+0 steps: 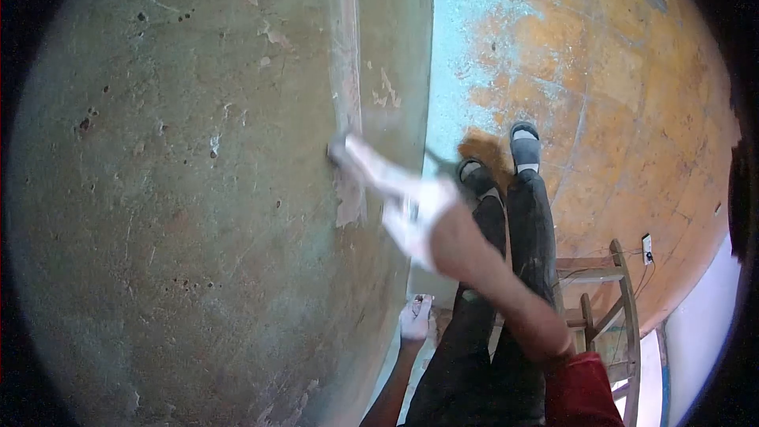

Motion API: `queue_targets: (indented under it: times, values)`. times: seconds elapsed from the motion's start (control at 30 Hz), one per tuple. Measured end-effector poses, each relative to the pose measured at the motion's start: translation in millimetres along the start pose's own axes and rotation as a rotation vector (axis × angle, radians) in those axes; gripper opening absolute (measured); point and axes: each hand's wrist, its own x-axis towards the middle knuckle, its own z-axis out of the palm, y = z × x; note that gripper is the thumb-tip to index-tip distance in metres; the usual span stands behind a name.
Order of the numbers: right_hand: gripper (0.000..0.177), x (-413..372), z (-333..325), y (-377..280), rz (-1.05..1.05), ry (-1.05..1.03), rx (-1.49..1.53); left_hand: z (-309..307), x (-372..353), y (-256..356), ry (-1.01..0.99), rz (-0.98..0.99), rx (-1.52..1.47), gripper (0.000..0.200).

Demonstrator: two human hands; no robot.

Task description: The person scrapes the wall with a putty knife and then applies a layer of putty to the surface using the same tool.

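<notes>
My right hand, white over the fingers and smeared by motion, is closed around a pale-handled tool with a dark end. The tool's dark end overlaps a long pale strip on the greenish-brown wall; its exact kind is blurred. Lower down, my left hand, also whitish, is closed near the wall's edge, and what lies in its fingers is too small to name.
Splashes of white powder cover the orange tiled floor along the wall. My feet in dark sandals stand there. A wooden chair is at the right, with a white power socket and cable beyond it.
</notes>
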Motion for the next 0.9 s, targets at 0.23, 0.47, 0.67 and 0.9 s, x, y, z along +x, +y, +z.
queue_targets:
  times: [0.23, 0.47, 0.67, 0.9]
  values:
    - [0.075, -9.1, 5.2, 4.1, -0.047, -0.004, -0.005, -2.4, 4.9, -1.9, 0.056, -0.052, 0.189, 0.027]
    - [0.076, 12.9, -4.5, -5.3, -0.066, 0.059, 0.002, -1.9, 10.7, -10.2, 0.047, 0.058, 0.085, 0.025]
    - [0.076, -15.4, -16.2, -8.8, 0.057, -0.260, -0.106, 5.8, 11.8, -3.7, 0.061, -0.085, 0.254, 0.027]
    - [0.072, -22.0, 15.4, 0.4, -0.054, -0.029, 0.107, 13.2, 2.3, -44.9, 0.064, 0.091, -0.028, 0.021]
